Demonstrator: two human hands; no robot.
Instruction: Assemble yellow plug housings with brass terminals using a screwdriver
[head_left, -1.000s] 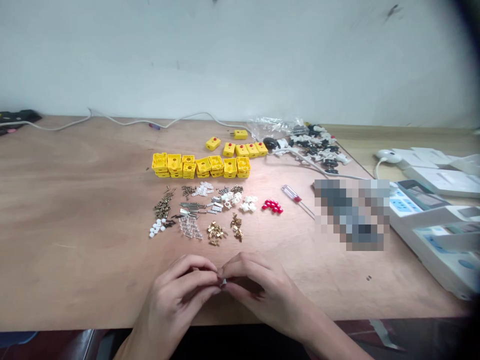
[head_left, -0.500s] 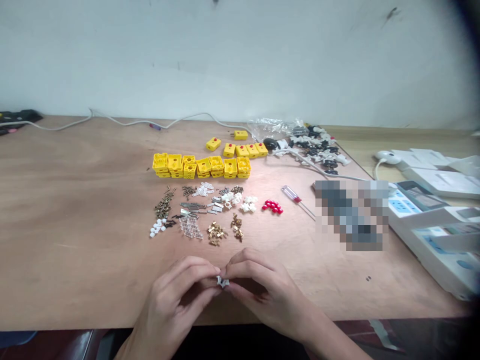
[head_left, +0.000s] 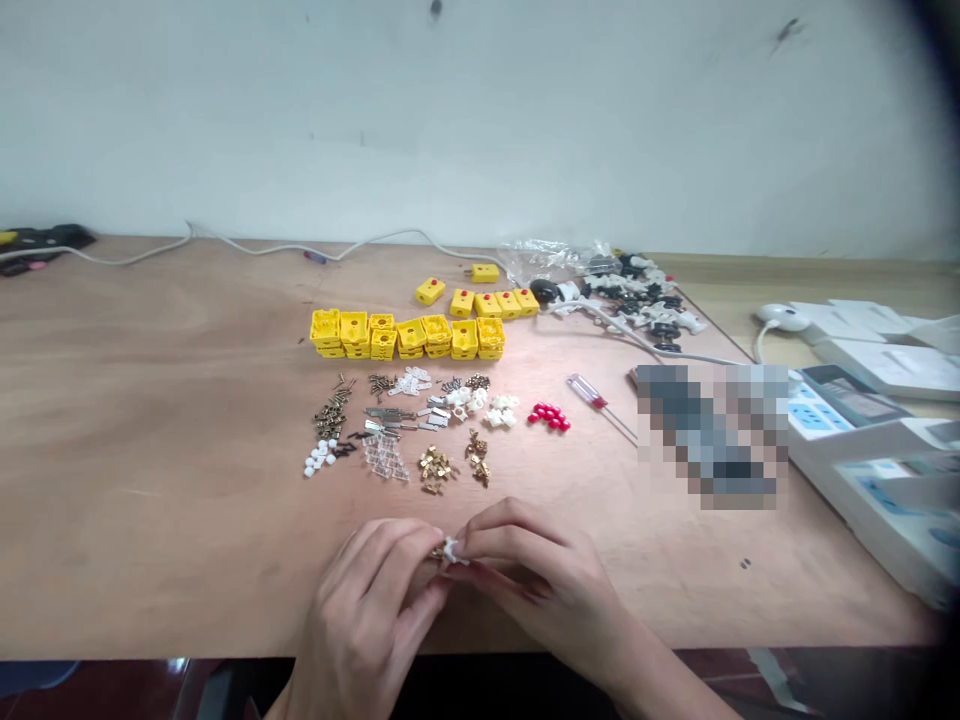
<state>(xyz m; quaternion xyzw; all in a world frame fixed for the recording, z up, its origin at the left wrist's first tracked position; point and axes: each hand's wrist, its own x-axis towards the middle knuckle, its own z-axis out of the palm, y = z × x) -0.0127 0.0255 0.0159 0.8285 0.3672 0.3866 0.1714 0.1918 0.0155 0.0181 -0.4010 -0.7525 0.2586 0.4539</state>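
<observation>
Close to the table's front edge, the fingertips of both my hands meet over one small piece. My right hand [head_left: 544,580] pinches a small white plastic part [head_left: 451,550]. A brass-coloured metal piece [head_left: 438,551] sits against its left side, between the fingers of my left hand [head_left: 371,595]; the fingertips partly hide it, so how far it goes into the white part cannot be made out. Just beyond the hands lie a pile of brass clips [head_left: 435,466] and a smaller brass pile [head_left: 478,458]. Similar white plastic parts [head_left: 501,411] lie farther back.
Yellow housings [head_left: 411,336] stand stacked in a row behind piles of screws [head_left: 330,418], clear plastic pieces [head_left: 386,458] and red caps [head_left: 549,417]. A screwdriver [head_left: 587,391] lies to the right. Beyond are a plastic bag [head_left: 551,258], a white cable [head_left: 615,322] and a white device [head_left: 870,470].
The white part has turned between my fingers, and a brass-coloured piece now shows at its left. My left fingers have shifted slightly. The whole view has moved a little.
</observation>
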